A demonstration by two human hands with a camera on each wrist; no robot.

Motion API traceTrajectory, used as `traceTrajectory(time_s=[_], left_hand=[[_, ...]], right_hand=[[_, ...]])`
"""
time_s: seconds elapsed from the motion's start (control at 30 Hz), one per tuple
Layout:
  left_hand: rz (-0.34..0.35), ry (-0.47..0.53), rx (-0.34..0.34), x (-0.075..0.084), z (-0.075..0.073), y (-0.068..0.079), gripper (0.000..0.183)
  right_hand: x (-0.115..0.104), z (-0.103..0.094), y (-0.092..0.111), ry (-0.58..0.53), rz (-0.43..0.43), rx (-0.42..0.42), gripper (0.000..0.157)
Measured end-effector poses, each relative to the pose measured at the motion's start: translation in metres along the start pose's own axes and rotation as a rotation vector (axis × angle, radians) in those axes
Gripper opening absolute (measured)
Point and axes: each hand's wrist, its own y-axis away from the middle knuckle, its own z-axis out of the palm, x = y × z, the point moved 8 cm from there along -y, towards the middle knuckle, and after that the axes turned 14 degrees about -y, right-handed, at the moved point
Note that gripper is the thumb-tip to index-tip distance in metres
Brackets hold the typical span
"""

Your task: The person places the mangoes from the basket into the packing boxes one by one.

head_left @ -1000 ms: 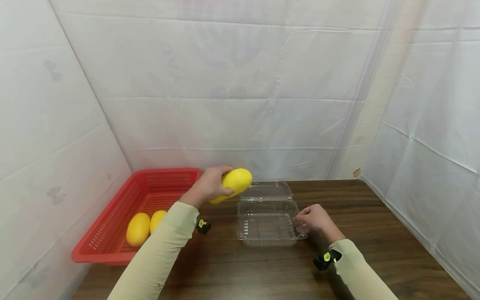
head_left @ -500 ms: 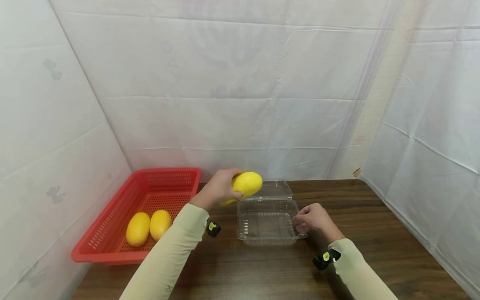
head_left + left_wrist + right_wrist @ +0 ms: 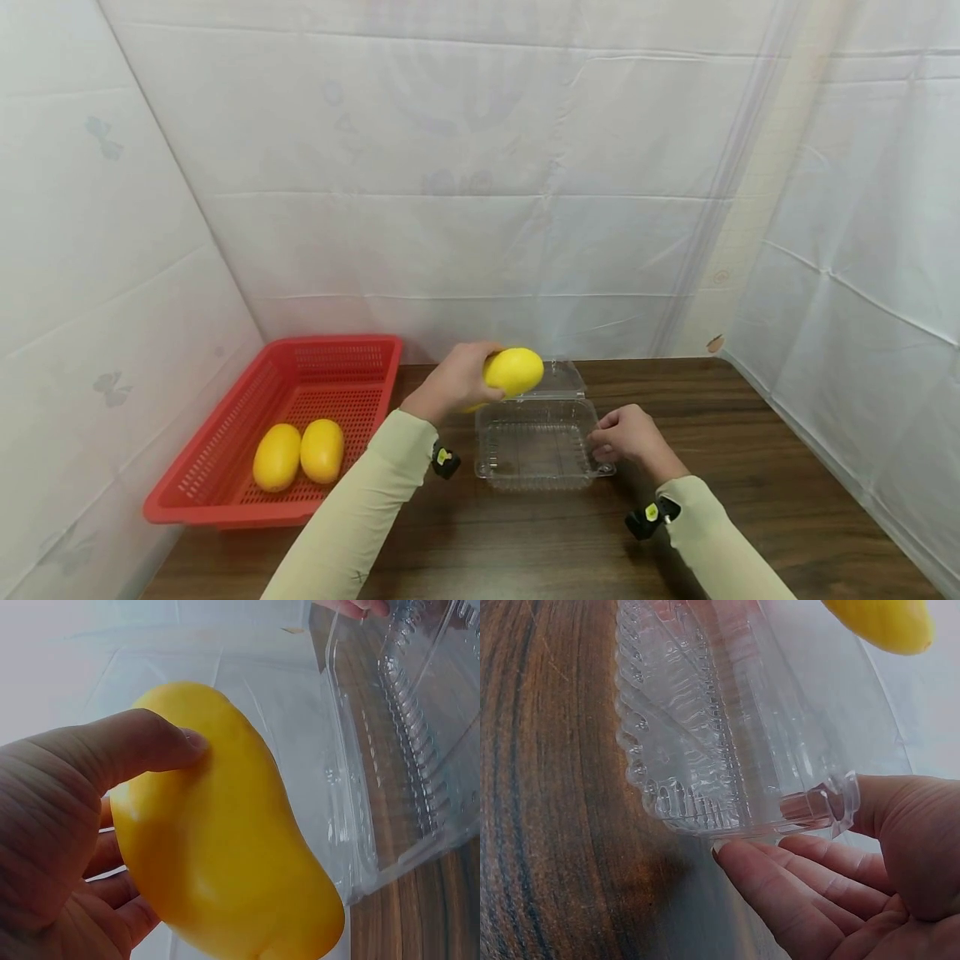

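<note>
In the head view my left hand [image 3: 456,383] holds a yellow mango [image 3: 516,372] in the air, over the back left part of a clear plastic clamshell container [image 3: 536,446]. The left wrist view shows the thumb lying across the mango [image 3: 225,825], with the other fingers behind it. The container stands with its lid folded back. My right hand [image 3: 632,437] grips its right side wall. Seen from the right wrist, the thumb is on one side of the container wall [image 3: 742,750] and the fingers are on the outside. The mango hides part of the lid.
To the left stands a red plastic basket [image 3: 240,514] with two more mangoes, a left one [image 3: 277,458] and a right one [image 3: 322,451]. Everything rests on a dark wooden table [image 3: 480,550]. White sheeting [image 3: 480,167] encloses the back and sides.
My left hand has carried the mango to the right, from beside the basket to over the container's back left part. The right hand and the container have stayed put.
</note>
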Motion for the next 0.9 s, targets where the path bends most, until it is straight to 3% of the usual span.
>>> traceTrajectory(time_s=[0.9], left_hand=[[0.077,0.015,-0.106,0.028,0.047,-0.010,0.058]], right_hand=[[0.002,0.000,-0.003,0.021,0.009,0.018,0.011]])
